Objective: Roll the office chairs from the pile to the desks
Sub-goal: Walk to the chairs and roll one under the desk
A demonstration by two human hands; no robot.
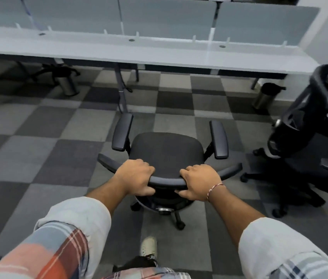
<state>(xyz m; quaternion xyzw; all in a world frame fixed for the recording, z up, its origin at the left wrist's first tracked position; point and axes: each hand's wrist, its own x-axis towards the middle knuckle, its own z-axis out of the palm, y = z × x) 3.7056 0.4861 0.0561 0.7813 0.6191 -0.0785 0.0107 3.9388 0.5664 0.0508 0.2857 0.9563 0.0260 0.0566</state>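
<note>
The left hand (134, 176) is gripping the chair (166, 150) by the top rail (167, 181) of its back. Its fingers (147, 168) are curling over the front of the rail and the thumb is pressing in from below. The right hand (198, 183) is gripping the same rail, fingers (187, 171) wrapped over the top and thumb tucked under. A thin red-and-white thread (215, 188) is circling that wrist. Both sets of fingers are closed on the rail, with a short bare stretch of it showing between the hands.

The chair is standing on the floor (38, 137) in front of the person, facing the worktop (139, 53) and well short of it. Its rail is showing as a smooth, dark, curved bar. The seat is a rounded pad in black woven fabric, and the armrests (122, 132) are long, flat, matte pads with rounded ends. A chrome knob (164, 210) is glinting under the seat.

The worktop is running long, pale and smooth across the far side, with frosted grey panels (169, 19) standing along its back edge. Cylindrical steel bins (68, 85) are sitting under it. More black chairs (303, 121) are crowding the right edge. The floor is showing square carpet tiles, light and dark grey, chequered.
</note>
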